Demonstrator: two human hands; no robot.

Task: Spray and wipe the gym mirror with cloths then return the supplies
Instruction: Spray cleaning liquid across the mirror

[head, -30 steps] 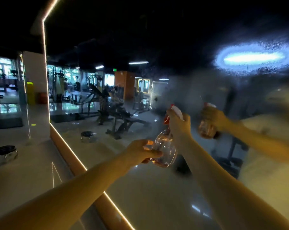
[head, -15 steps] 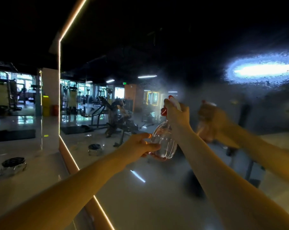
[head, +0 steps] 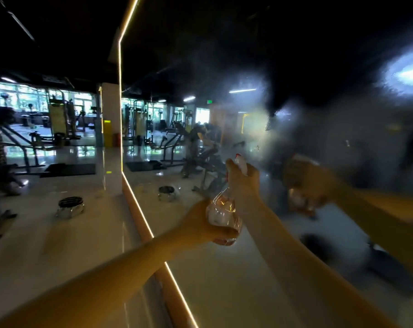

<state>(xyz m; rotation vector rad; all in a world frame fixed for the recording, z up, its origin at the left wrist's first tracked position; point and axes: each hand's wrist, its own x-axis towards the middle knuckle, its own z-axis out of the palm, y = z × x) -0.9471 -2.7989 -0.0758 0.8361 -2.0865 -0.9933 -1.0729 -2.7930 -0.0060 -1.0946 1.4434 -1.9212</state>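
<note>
Head-worn view, close facing mirror (head: 224,285)

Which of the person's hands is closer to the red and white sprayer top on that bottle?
Right. The right hand grips the neck just under the sprayer top, touching it. The left hand cups the base of the clear bottle, lower down.

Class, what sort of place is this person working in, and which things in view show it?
Most likely a gym: exercise machines stand near the windows, and a workout bench is reflected in the large wall mirror.
</note>
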